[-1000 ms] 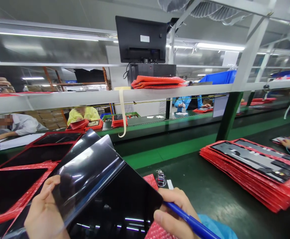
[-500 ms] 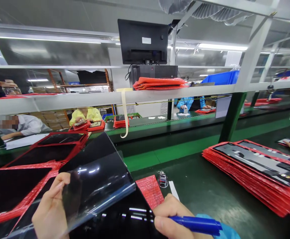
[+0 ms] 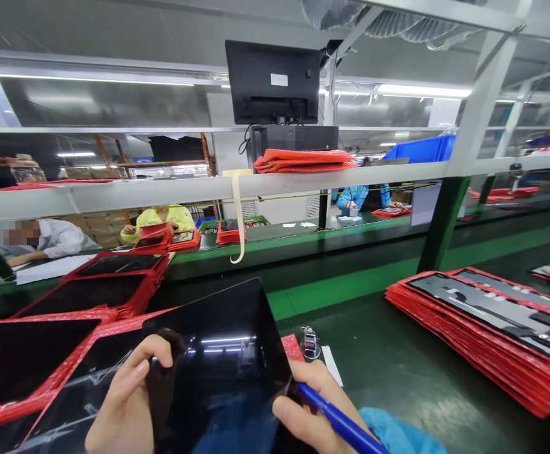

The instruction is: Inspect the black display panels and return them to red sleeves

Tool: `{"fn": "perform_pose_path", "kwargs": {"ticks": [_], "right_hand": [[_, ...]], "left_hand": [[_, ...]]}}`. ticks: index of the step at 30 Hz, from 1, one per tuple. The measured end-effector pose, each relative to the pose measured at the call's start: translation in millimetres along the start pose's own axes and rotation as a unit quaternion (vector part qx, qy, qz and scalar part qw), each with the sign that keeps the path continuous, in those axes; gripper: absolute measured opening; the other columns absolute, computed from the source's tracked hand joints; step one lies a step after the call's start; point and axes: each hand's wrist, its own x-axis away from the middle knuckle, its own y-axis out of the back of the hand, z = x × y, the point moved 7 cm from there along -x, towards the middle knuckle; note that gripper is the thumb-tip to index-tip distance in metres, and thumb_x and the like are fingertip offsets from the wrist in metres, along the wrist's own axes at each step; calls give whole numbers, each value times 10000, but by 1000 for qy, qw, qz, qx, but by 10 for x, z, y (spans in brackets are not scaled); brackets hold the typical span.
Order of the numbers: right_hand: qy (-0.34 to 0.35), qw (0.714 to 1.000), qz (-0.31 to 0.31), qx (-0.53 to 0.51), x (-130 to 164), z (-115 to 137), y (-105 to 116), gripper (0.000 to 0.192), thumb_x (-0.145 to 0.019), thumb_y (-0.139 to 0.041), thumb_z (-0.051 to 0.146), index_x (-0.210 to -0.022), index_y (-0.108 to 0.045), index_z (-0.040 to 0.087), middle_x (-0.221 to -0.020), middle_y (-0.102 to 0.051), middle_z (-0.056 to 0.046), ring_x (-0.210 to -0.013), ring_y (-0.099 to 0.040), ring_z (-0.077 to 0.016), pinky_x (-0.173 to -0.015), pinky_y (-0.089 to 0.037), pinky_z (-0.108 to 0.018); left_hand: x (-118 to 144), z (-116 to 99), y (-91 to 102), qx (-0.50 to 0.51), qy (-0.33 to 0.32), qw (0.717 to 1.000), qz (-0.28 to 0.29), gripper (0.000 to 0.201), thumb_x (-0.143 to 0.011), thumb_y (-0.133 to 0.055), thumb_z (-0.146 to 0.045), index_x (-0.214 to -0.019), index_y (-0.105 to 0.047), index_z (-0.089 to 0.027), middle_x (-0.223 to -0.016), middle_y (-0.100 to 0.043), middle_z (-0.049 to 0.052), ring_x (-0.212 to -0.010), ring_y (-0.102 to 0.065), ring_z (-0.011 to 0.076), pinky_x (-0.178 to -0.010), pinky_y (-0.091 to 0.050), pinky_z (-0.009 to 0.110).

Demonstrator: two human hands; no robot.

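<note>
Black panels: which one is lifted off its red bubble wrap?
The glossy black panel between left hand and right hand; the others lie flat in red wraps.

Both hands are showing bare here, no gloves: the left hand (image 3: 123, 403) is showing no cuff at all, while the right hand (image 3: 310, 403) is wearing a light blue sleeve (image 3: 397, 435), bunching in soft folds at the wrist.
</note>
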Motion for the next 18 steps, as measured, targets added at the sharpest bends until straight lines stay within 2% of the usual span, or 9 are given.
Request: {"fn": "perform_pose_path", "kwargs": {"ticks": [2,4,10,13,16,18], "right_hand": [[-25,999,28,9,-6,-40,-44,325,-721,-730,411,-1002,-725,248,-804,-656,-17,-735,-616,-219,-737,-496,-346],[-52,998,29,-4,-8,-114,-46,465,-681,-766,419,-1107,-683,252,-846,-651,-17,-714,-621,-211,-714,-505,-340],[-56,996,76,5,-4,-154,-77,680,-669,-799,373,-1300,-571,258,-1092,-661,-81,-989,-627,-306,-888,-498,-412],[-45,997,59,15,-3,-66,-53,719,-670,-810,363,-1331,-543,271,-1145,-664,-91,-1102,-594,-336,-996,-433,-466],[37,998,43,21,-16,29,-58,888,-666,-829,320,-1437,-390,281,-1334,-586,-113,-1261,-506,-345,-1055,-402,-458],[149,987,30,44,-20,78,-59,998,-686,-827,274,-1493,-241,302,-1506,-403,-122,-1355,-401,-337,-1083,-382,-439]], "left_hand": [[15,23,-21,14,18,1000,20,164,-596,-576,-362,-502,-586,-228,-622,-535,22,-764,-546,225,-625,-419,291],[21,17,-21,17,21,999,19,152,-568,-587,-354,-486,-585,-226,-613,-535,21,-776,-547,225,-627,-411,284],[26,-50,-47,12,-2,1000,11,172,-552,-586,-370,-464,-590,-223,-542,-497,10,-600,-451,166,-546,-367,284],[18,-44,-36,3,-7,1000,12,175,-552,-585,-365,-452,-584,-223,-532,-500,16,-598,-468,177,-541,-366,293],[1,-84,-2,-10,-71,997,13,186,-563,-595,-353,-431,-591,-221,-524,-528,25,-604,-508,192,-557,-385,302],[-4,-128,19,-24,-134,991,12,197,-569,-615,-339,-411,-591,-223,-495,-531,20,-561,-513,184,-533,-391,301]]}}
